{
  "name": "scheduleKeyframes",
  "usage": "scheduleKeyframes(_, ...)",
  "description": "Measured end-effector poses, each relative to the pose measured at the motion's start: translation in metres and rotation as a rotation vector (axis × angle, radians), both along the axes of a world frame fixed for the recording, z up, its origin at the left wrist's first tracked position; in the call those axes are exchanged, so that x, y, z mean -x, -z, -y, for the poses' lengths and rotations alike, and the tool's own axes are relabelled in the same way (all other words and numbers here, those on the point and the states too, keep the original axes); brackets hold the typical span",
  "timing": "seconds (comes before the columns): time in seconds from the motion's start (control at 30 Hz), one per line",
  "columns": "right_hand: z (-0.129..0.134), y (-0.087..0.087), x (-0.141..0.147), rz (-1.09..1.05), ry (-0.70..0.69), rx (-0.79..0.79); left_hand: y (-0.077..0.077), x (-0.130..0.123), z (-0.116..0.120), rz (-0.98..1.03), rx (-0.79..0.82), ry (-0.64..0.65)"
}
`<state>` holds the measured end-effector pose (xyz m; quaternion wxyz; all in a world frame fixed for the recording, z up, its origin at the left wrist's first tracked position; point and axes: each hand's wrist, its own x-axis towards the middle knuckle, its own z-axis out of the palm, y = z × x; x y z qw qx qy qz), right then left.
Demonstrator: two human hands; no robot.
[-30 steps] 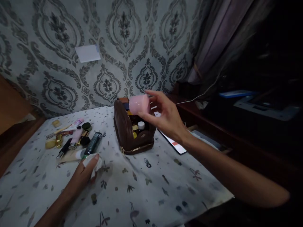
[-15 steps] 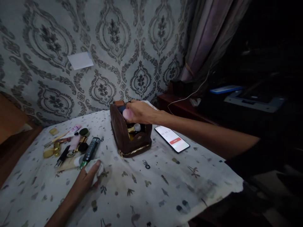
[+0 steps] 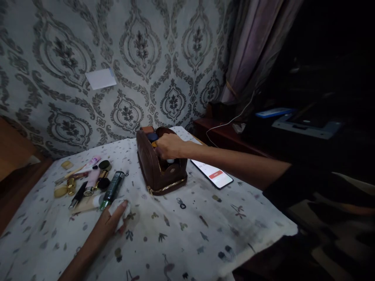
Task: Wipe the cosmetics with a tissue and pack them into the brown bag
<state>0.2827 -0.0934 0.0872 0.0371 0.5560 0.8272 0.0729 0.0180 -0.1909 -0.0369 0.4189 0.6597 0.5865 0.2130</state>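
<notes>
Your right hand is down inside the brown bag, near the back edge of the worktop. Can't tell its grip; your left hand is pinching a white wad.

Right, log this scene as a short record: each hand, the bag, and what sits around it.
Left hand: closed on a crumpled white cloth or tissue, near the dark green tube
Right hand: reaching into the bag's opening; fingertips hidden, grip unclear
Brown bag: upright, open, several items inside
Left of bag: loose cosmetics, including a pale pink tube
Right of bag: phone, screen lit, partly behind the right forearm
Surface: white patterned cloth
</notes>
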Motion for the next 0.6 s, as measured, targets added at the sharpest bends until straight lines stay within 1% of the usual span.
scheduleKeyframes(0.17,-0.004,0.009,-0.004,0.026,0.024,-0.005,-0.002,-0.001,0.002,-0.005,-0.002,-0.011)
scheduleKeyframes(0.27,-0.005,0.011,-0.006,0.032,0.016,-0.015,-0.003,-0.003,0.004,0.011,-0.026,-0.039)
scheduleKeyframes(0.4,-0.008,0.015,-0.007,0.005,0.003,-0.047,-0.003,-0.004,0.004,0.005,-0.009,-0.039)
scheduleKeyframes(0.6,-0.006,0.019,-0.006,-0.004,-0.002,-0.078,-0.005,-0.005,0.005,0.045,-0.010,-0.080)
